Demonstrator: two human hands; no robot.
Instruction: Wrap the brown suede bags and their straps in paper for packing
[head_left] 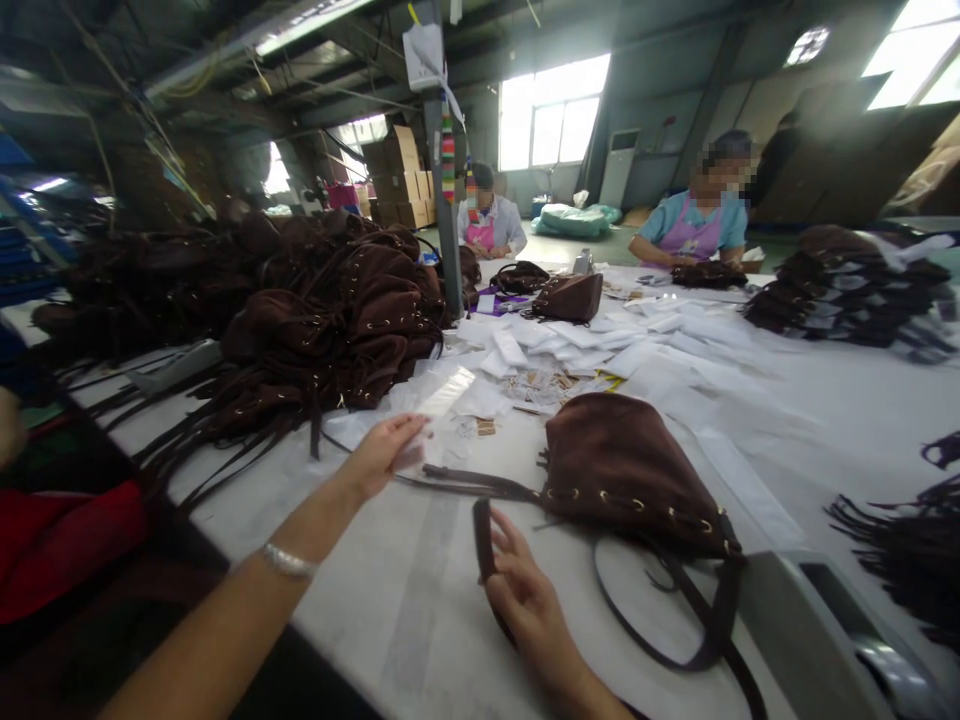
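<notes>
My left hand, with a silver bracelet at its wrist, pinches the near end of a shiny clear plastic strip above the table. To its right, my right hand is closed around a dark brown strap, whose end sticks up past the fingers. Just beyond that hand lies a brown drawstring bag with gold eyelets along its edge. Its drawstring ends stretch left between my hands. On the bag's near side, a long strap loops over the table.
A large heap of brown bags covers the left side. White paper packets spread across the middle. A grey tape dispenser stands at the near right, dark tassels beyond. Two co-workers sit across the table, near a post.
</notes>
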